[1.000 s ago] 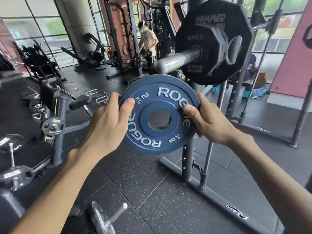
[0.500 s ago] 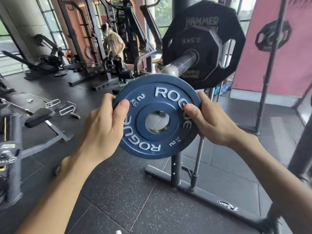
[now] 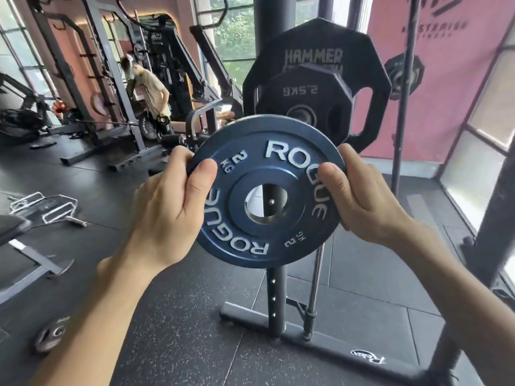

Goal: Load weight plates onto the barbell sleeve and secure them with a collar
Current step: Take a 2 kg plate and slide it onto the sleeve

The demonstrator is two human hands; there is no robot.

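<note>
A blue 2 kg plate marked ROGUE faces me at chest height. My left hand grips its left edge, thumb on the face. On the opposite edge my right hand holds it the same way. Just above and behind it the end of the barbell sleeve points toward me. Two black plates sit on that sleeve: a small 2.5 kg plate in front of a large HAMMER plate. The blue plate's hole sits below the sleeve end. No collar is visible.
The rack's upright and floor base stand directly below the plate. A bench and chrome handles lie at left, a small plate on the floor lower left. Another person stands by machines at the back.
The view has swung to face the sleeve end-on. The blue plate has come closer to the sleeve end, still held in both hands.
</note>
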